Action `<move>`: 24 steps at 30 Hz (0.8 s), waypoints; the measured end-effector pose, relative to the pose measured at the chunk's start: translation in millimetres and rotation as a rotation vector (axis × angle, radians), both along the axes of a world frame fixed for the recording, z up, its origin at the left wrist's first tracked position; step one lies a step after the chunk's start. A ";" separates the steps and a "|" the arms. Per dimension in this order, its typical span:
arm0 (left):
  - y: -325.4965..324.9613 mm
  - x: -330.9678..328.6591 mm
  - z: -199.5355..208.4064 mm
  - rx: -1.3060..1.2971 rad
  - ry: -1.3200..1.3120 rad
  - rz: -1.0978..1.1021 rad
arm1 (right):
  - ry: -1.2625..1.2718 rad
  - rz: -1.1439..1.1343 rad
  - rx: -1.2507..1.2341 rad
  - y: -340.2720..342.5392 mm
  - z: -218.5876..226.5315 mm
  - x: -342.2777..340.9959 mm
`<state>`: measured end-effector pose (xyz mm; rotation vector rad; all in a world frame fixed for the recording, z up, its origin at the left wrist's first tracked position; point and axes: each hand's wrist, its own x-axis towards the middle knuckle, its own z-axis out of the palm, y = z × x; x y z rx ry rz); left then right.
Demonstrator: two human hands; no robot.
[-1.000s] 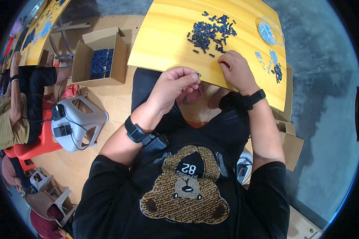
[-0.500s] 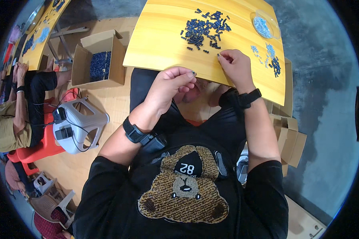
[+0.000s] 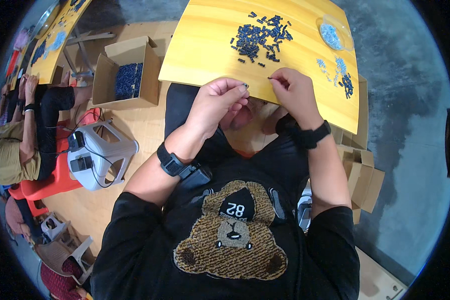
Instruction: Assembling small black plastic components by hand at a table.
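Note:
At the near edge of the yellow table (image 3: 205, 67), my left hand (image 3: 216, 106) is closed in a pinch on a small dark piece (image 3: 245, 85), mostly hidden by thumb and finger. To its right, my right hand (image 3: 297, 95) pinches a small black part (image 3: 269, 78) by its end, just over the tabletop. The two hands are apart. Beyond them lies a loose pile of short black plastic parts (image 3: 252, 41), with a few strays at its near side. Right of my right hand are small clear pieces (image 3: 340, 65) and a second, smaller cluster of black parts (image 3: 347, 86).
A clear round tub (image 3: 331, 36) of pale blue pieces stands at the far right. An open cardboard box (image 3: 150, 75) of dark parts sits left of the table, near a grey stool (image 3: 102, 155) with cables. Another person (image 3: 15, 150) sits at a table further left.
My right hand has drawn slightly nearer and left with the black part. My left hand stays in its pinch, barely moved. The whole view has shifted a little.

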<state>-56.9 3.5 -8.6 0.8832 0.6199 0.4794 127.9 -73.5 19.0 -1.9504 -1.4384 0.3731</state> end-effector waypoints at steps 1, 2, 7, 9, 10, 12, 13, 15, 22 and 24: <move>-1.6 2.3 1.2 0.012 0.015 0.015 | 0.002 -0.003 0.002 -3.6 1.7 -7.6; -3.5 3.8 2.0 0.024 0.031 0.030 | 0.015 0.066 0.065 -6.6 2.7 -15.5; -13.2 11.1 2.5 0.080 0.023 0.037 | 0.096 0.088 0.156 -24.9 10.7 -42.7; -16.8 11.1 6.0 0.116 0.037 0.030 | 0.125 0.054 0.157 -31.4 11.1 -45.3; -19.0 10.5 9.2 0.130 0.046 0.016 | 0.139 0.044 0.154 -33.9 10.5 -45.5; -23.2 8.7 13.3 0.151 0.054 0.000 | 0.152 0.034 0.158 -38.3 9.9 -46.4; -25.2 7.4 14.9 0.159 0.047 0.012 | 0.200 0.023 0.155 -40.0 9.9 -47.3; -29.5 5.7 18.0 0.177 0.036 0.020 | 0.246 0.011 0.161 -43.9 6.7 -48.6; -44.1 7.2 23.1 0.258 -0.087 0.082 | 0.991 -0.030 0.225 -60.6 13.1 -51.2; -47.7 9.2 24.3 0.301 -0.107 0.080 | 1.015 -0.066 0.195 -65.9 14.0 -50.1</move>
